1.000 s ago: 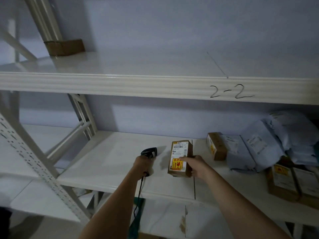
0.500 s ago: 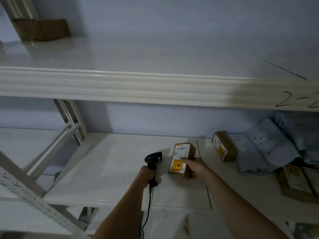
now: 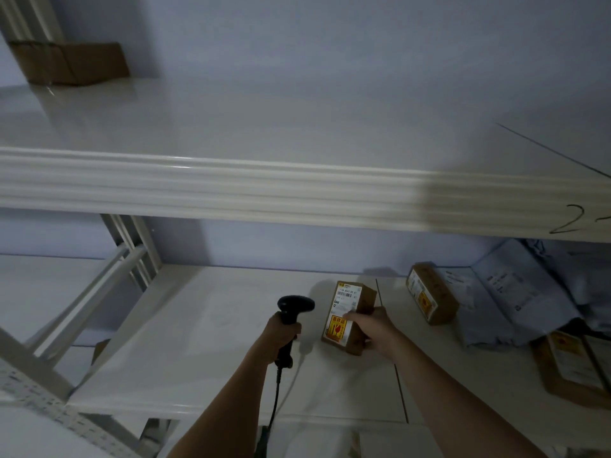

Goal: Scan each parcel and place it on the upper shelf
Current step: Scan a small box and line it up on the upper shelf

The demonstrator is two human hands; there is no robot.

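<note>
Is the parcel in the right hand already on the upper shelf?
No, the right hand grips the parcel down at the lower shelf.

Two bare forearms rose from the bottom edge of the frame toward its lower middle. No sleeve, cuff or glove showed on either arm; both were uncovered from the frame's edge up to the wrist. The left hand (image 3: 283, 328) and the right hand (image 3: 373, 329) wore no visible ring, watch or band, though the dim light blurred fine detail.
</note>
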